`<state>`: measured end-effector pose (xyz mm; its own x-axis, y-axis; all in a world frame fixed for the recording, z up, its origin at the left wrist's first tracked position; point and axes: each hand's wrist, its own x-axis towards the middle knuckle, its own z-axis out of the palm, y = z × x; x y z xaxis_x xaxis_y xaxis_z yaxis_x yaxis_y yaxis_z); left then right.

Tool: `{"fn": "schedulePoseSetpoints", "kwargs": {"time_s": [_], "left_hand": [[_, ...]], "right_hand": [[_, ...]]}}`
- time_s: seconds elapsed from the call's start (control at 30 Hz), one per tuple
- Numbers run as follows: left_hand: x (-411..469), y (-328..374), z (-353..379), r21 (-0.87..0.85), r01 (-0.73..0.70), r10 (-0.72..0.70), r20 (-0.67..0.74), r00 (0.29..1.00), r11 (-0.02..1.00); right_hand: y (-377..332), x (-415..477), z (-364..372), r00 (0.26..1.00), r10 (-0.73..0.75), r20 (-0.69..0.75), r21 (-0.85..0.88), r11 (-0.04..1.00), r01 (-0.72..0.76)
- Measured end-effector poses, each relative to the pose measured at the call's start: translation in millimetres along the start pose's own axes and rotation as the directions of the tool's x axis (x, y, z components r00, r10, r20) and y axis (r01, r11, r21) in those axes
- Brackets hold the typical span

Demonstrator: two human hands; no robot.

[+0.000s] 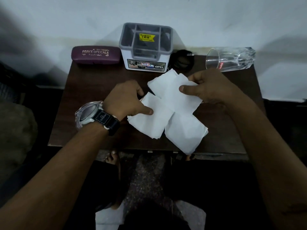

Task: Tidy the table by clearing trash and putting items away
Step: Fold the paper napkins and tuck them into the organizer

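Note:
Several white paper sheets (167, 110) are held in a loose overlapping bunch just above the middle of the dark brown table (86, 113). My left hand (126, 100), with a black-strapped watch on its wrist, pinches the sheets' left side, thumb on top. My right hand (207, 87) grips their upper right part, thumb pressed on the paper. One sheet hangs past the table's front edge.
Along the back edge stand a maroon spectacle case (96, 55), a grey and white compartment organizer (146, 47), a coiled black cable (181, 61) and a clear glass tumbler (230, 58) lying on its side. Another white paper (109, 218) lies on the floor by my feet.

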<state>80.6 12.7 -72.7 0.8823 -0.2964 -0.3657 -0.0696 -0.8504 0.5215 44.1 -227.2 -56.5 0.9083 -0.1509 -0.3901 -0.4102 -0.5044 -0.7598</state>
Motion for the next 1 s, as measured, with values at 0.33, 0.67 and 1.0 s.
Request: {"fn": "schedulePoseSetpoints", "kwargs": {"time_s": [0.33,0.67,1.0], "left_hand": [[6,-3,-16,-0.257,0.115,-0.073,0.168,0.983,0.96],[2,10,-41,-0.927,0.189,0.026,0.209,0.978,0.325],[9,23,-21,-0.999,0.045,0.098,0.042,0.994,-0.023]], "right_hand": [[-4,-9,-10,0.991,-0.12,-0.066,0.037,0.992,0.123],[-30,-31,-8,0.969,-0.244,-0.023,0.882,0.451,0.135],[-44,-27,40,0.966,0.077,-0.247,0.758,0.637,0.143]]}}
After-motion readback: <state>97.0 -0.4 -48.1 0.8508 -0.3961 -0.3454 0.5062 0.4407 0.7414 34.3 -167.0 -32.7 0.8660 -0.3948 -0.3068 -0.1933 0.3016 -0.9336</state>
